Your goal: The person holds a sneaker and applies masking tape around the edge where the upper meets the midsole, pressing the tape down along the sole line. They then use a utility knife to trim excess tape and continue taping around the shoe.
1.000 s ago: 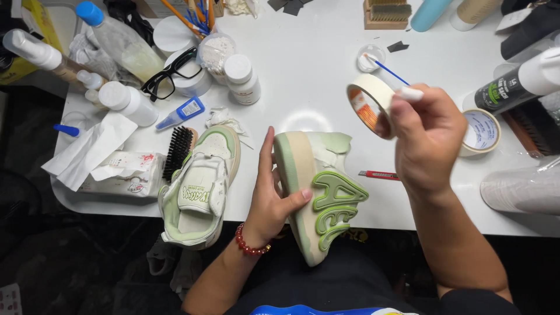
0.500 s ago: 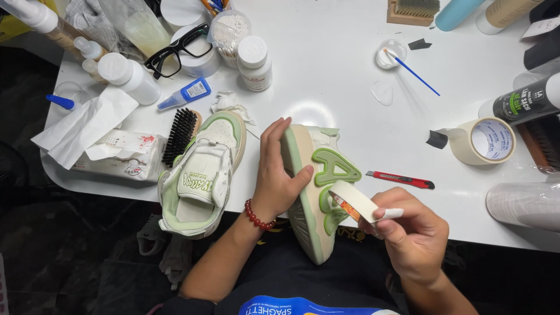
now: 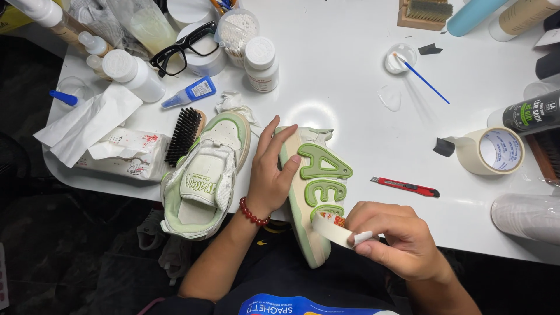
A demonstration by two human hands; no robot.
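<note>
A green and cream sneaker (image 3: 315, 175) lies on its side at the table's near edge, raised green letters facing up. My left hand (image 3: 271, 175), with a red bead bracelet at the wrist, presses on its sole side and steadies it. My right hand (image 3: 396, 239) grips a small roll of cream masking tape (image 3: 332, 227) against the sneaker's lower part. The matching second sneaker (image 3: 204, 175) rests upright just left of my left hand.
On the white table (image 3: 350, 76): a larger tape roll (image 3: 493, 150), red utility knife (image 3: 405, 186), black brush (image 3: 184, 135), tissue pack (image 3: 125, 154), black glasses (image 3: 181, 49), white bottles (image 3: 259, 64), a dish with a blue swab (image 3: 402, 58), a dark spray can (image 3: 531, 114).
My right hand brought the tape roll down from above the table to the sneaker's lower side. The left hand stayed on the sneaker. The view shifted slightly.
</note>
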